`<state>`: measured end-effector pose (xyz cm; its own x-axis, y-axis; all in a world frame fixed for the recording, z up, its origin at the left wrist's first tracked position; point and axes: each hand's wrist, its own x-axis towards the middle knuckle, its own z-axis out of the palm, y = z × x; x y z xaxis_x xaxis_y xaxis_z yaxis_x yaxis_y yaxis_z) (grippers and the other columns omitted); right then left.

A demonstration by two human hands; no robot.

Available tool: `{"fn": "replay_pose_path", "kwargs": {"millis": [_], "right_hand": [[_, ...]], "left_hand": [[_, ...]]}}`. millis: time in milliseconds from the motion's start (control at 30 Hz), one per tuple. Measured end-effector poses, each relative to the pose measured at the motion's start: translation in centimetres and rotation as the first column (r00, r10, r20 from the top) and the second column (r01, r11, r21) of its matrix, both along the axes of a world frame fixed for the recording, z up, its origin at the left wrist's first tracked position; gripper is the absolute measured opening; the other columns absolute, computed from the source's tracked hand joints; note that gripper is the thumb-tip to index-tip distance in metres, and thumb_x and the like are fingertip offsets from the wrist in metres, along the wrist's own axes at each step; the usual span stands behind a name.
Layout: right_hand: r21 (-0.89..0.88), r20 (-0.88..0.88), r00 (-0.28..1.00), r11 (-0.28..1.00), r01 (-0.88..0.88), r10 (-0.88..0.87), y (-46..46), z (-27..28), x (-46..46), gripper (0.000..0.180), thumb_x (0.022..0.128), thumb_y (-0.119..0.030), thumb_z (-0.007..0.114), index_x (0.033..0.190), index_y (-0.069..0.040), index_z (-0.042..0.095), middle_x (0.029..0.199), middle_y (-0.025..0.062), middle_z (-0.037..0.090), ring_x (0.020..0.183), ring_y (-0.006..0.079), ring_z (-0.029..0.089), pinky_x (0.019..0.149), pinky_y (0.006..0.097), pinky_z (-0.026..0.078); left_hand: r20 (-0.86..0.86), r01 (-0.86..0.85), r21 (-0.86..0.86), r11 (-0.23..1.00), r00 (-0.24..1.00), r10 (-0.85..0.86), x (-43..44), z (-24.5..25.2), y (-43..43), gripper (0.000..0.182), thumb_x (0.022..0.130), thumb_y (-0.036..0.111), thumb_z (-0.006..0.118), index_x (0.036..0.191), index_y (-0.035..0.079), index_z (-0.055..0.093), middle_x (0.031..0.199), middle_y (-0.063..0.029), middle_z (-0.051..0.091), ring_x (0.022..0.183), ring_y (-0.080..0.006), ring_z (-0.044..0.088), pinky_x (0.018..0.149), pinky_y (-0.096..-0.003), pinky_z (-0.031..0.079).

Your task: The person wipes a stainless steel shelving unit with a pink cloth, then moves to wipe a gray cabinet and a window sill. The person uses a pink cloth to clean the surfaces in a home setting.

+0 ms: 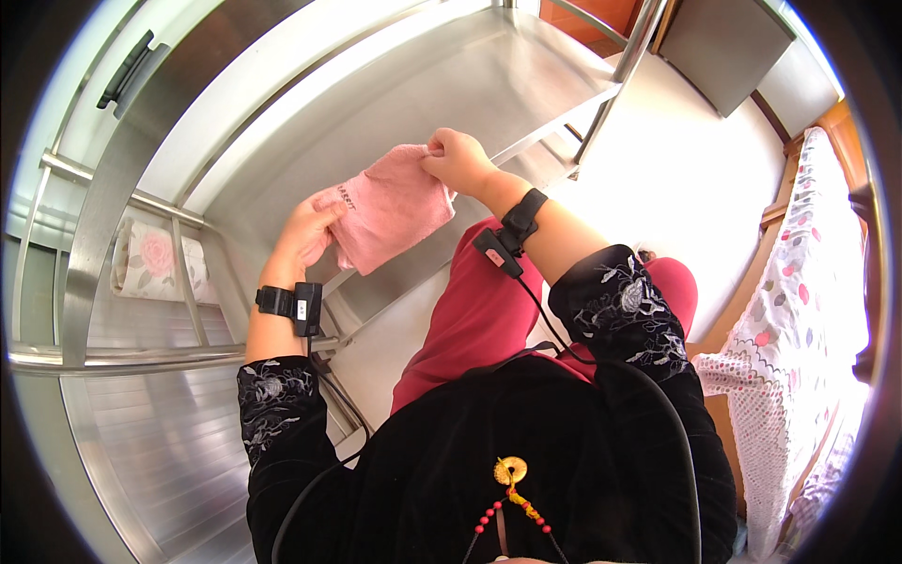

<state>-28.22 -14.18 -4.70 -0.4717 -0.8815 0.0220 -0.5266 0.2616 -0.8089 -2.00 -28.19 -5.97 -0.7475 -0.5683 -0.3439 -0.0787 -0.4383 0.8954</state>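
Note:
A folded pink cloth, apparently a small towel, hangs between my two hands and bears dark stitched writing near its left end. My left hand grips the left edge, with the thumb lying over the top. At the opposite upper corner my right hand pinches the fabric between thumb and fingers. Beneath the cloth spreads a stainless steel shelf; whether the cloth touches it I cannot tell. A black strapped device sits on each of my wrists, with a cable running from it.
Metal rails and a ribbed metal surface lie to my left, near a rolled floral material. On the right hangs a lace-edged patterned cloth. A grey panel stands at the upper right above the pale floor.

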Motion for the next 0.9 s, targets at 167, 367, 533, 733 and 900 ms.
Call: {"fn": "replay_pose_path", "kwargs": {"millis": [167,367,533,733,900], "right_hand": [[0.012,0.395,0.918,1.0,0.026,-0.029,0.7,2.6,0.2,0.027,0.087,-0.021,0.068,0.105,-0.001,0.064,0.083,0.0096,0.066,0.075,0.0182,0.065,0.063,0.0358,0.052],[-0.143,0.714,0.696,0.989,0.027,0.085,0.7,4.7,0.2,0.034,0.093,-0.024,0.069,0.116,0.0,0.063,0.092,0.0102,0.068,0.084,0.0189,0.066,0.073,0.034,0.054],[-0.14,0.276,0.96,0.987,0.083,-0.042,0.2,4.6,3.0,0.047,0.097,-0.026,0.066,0.134,0.001,0.058,0.119,0.016,0.069,0.111,0.024,0.065,0.097,0.0347,0.051],[-0.399,0.184,0.982,0.911,0.103,-0.03,4.6,5.6,4.2,0.049,0.098,-0.028,0.062,0.138,0.0,0.056,0.132,0.0214,0.063,0.122,0.029,0.061,0.105,0.038,0.046],[-0.231,0.68,0.731,0.931,0.283,-0.053,8.5,5.1,7.0,0.059,0.1,-0.031,0.061,0.145,0.003,0.046,0.147,0.0199,0.051,0.138,0.0293,0.047,0.115,0.0384,0.034]], "left_hand": [[0.13,0.181,0.012,0.983,0.975,-0.181,0.6,1.3,0.3,0.041,0.092,0.011,0.071,0.127,-0.006,0.058,0.118,-0.0147,0.068,0.106,-0.0241,0.067,0.094,-0.0407,0.054],[-0.346,0.029,-0.132,0.991,0.935,-0.073,0.7,3.3,3.0,0.058,0.085,0.016,0.074,0.134,-0.006,0.054,0.125,-0.0144,0.067,0.116,-0.0262,0.064,0.102,-0.0402,0.051],[-0.563,-0.015,0.046,0.999,0.826,0.038,-1.1,5.8,5.2,0.064,0.088,0.028,0.073,0.139,-0.003,0.05,0.129,-0.0158,0.065,0.117,-0.0285,0.064,0.104,-0.0421,0.051],[-0.55,-0.159,0.28,0.947,0.782,0.293,-2.1,5.3,7.3,0.05,0.095,0.025,0.064,0.139,0.005,0.048,0.138,-0.0143,0.057,0.128,-0.0329,0.055,0.108,-0.0525,0.046],[-0.605,-0.286,0.31,0.907,0.676,0.42,-3.2,3.9,8.2,0.045,0.098,0.021,0.06,0.139,0.006,0.05,0.141,-0.0142,0.056,0.132,-0.033,0.052,0.114,-0.0529,0.041]]}}
